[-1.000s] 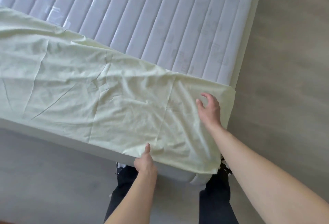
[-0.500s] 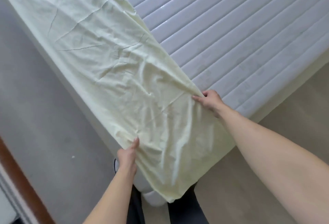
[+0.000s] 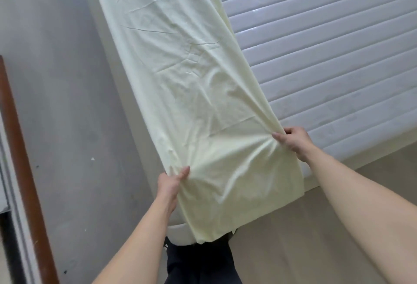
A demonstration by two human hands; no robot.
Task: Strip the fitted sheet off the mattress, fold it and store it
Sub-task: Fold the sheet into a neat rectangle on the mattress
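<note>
The sheet [image 3: 189, 94] lies as a long pale-yellow strip along the left edge of the mattress [image 3: 327, 58], already off the quilted top to its right and draped over the near corner, where its end hangs down in front of the person's dark trousers [image 3: 198, 259]. The left hand [image 3: 170, 184] pinches the strip's left edge, thumb on top of the cloth; the right hand [image 3: 293, 140] pinches the right edge, and creases fan out from that grip across the fabric, so the cloth is taut between the 2 hands. The step in hand looks like drawing the strip off toward the near end or starting a fold. To do it well, both grips should hold equal tension and move together, so the 2 long edges stay parallel and the cloth does not bunch at the right pinch; lifting a little before pulling should keep the hem from snagging on the mattress corner. Grey floor [image 3: 67, 103] runs to the left, with a brown wooden rail [image 3: 20, 171] at the far left edge, and paler flooring shows at lower right. No basket, drawer or other container for storing the sheet is in view.
</note>
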